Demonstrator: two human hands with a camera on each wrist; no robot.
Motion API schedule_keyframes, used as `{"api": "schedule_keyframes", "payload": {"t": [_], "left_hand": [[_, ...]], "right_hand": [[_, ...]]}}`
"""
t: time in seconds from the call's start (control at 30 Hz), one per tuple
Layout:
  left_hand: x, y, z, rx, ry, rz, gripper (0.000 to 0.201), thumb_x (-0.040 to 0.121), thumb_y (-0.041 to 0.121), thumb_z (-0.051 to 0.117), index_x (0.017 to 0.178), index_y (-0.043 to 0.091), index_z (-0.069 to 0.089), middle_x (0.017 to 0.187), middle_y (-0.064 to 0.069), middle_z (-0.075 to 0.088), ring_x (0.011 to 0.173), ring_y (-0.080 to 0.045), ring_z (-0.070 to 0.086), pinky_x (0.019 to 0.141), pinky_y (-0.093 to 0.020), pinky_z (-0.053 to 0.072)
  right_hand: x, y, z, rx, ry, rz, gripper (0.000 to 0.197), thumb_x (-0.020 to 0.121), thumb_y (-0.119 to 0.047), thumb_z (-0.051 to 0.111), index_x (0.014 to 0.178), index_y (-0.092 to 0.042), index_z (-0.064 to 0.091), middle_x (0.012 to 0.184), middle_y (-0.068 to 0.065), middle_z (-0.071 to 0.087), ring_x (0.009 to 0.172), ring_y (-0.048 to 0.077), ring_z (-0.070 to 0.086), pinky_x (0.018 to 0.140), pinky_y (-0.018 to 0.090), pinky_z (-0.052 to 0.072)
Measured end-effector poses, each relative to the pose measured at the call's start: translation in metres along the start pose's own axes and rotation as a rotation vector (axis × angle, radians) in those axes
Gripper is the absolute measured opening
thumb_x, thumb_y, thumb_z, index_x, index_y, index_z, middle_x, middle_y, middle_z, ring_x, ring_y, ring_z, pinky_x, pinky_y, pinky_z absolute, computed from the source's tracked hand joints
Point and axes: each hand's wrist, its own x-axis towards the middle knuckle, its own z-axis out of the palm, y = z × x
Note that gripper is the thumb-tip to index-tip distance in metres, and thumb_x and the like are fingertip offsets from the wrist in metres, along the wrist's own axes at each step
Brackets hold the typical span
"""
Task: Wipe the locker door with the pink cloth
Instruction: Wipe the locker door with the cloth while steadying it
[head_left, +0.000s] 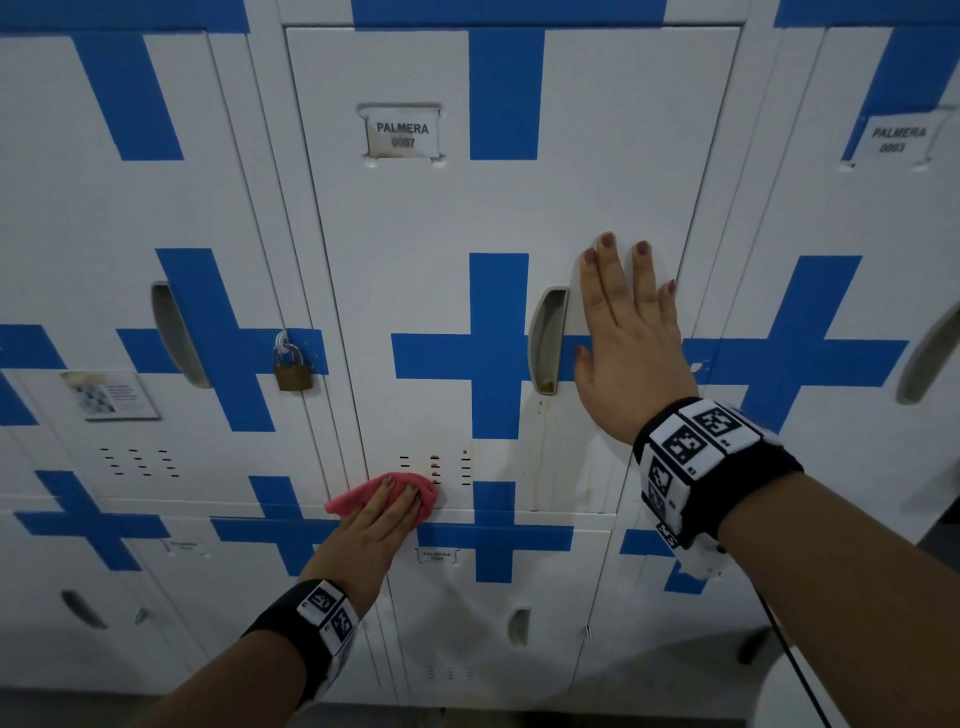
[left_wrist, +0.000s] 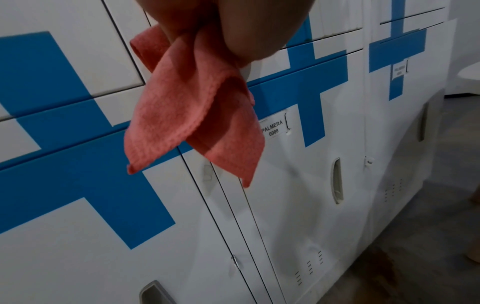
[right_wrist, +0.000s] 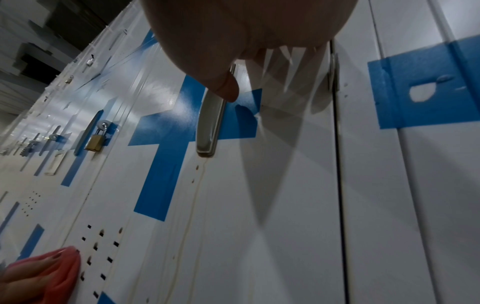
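The locker door (head_left: 597, 208) is white with blue crosses and has a label reading PALMERA 0007 (head_left: 402, 134). My left hand (head_left: 387, 514) holds the pink cloth (head_left: 353, 500) against the door's bottom left corner, beside the vent slots (head_left: 466, 467), with its fingers laid over it. In the left wrist view the cloth (left_wrist: 194, 115) is bunched under the palm and its corners hang down. My right hand (head_left: 631, 332) lies flat on the door with fingers spread, just right of the recessed handle (head_left: 548, 338). It holds nothing.
A brass padlock (head_left: 292, 366) hangs on the neighbouring locker to the left. More lockers stand on both sides and below (head_left: 493, 597). Yellowish drip stains (head_left: 540, 457) run down the door under the handle. The floor (left_wrist: 428, 257) shows at the lockers' base.
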Motion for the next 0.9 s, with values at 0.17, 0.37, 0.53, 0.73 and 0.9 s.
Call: {"api": "schedule_keyframes", "payload": {"t": [0.17, 0.37, 0.53, 0.73, 0.9], "left_hand": [[0.001, 0.001, 0.013, 0.042, -0.045, -0.004, 0.092, 0.087, 0.004, 0.055, 0.136, 0.027, -0.020, 0.141, 0.003, -0.032, 0.129, -0.025, -0.032, 0.114, -0.046, 0.004], [-0.002, 0.006, 0.015, 0.003, -0.123, -0.019, 0.085, 0.092, 0.001, 0.045, 0.131, 0.026, -0.026, 0.137, 0.003, -0.036, 0.128, -0.021, -0.033, 0.111, -0.041, -0.006], [-0.008, 0.010, 0.009, -0.055, -0.119, 0.022, 0.082, 0.090, -0.003, 0.045, 0.129, 0.022, -0.022, 0.137, 0.004, -0.029, 0.136, -0.017, -0.022, 0.117, -0.037, 0.005], [-0.027, 0.033, -0.015, -0.700, 0.197, -0.186, 0.094, 0.073, 0.018, 0.076, 0.147, 0.025, 0.019, 0.148, 0.004, 0.026, 0.136, -0.017, 0.025, 0.116, -0.036, 0.019], [-0.032, 0.046, -0.040, -0.807, 0.678, -0.293, 0.070, 0.083, -0.001, 0.057, 0.144, 0.020, 0.029, 0.137, -0.011, 0.031, 0.126, -0.024, 0.032, 0.108, -0.041, 0.031]], "right_hand": [[0.000, 0.000, 0.001, -0.003, -0.002, -0.005, 0.086, 0.087, -0.012, 0.048, 0.149, -0.016, -0.011, 0.152, -0.004, -0.025, 0.140, 0.023, -0.024, 0.114, 0.048, -0.007], [0.000, 0.000, 0.001, -0.011, 0.002, -0.004, 0.086, 0.087, -0.013, 0.048, 0.149, -0.016, -0.011, 0.152, -0.004, -0.025, 0.140, 0.022, -0.024, 0.114, 0.047, -0.007], [0.000, 0.000, 0.000, -0.013, 0.004, -0.005, 0.085, 0.087, -0.013, 0.048, 0.149, -0.015, -0.010, 0.153, -0.003, -0.024, 0.140, 0.023, -0.023, 0.114, 0.048, -0.007], [0.000, 0.001, 0.000, -0.020, 0.004, -0.003, 0.085, 0.087, -0.014, 0.048, 0.149, -0.016, -0.011, 0.153, -0.003, -0.024, 0.139, 0.022, -0.024, 0.113, 0.047, -0.008], [-0.001, 0.001, 0.000, -0.014, 0.003, -0.009, 0.085, 0.087, -0.013, 0.048, 0.149, -0.015, -0.010, 0.155, -0.001, -0.020, 0.140, 0.023, -0.023, 0.114, 0.047, -0.008]]}}
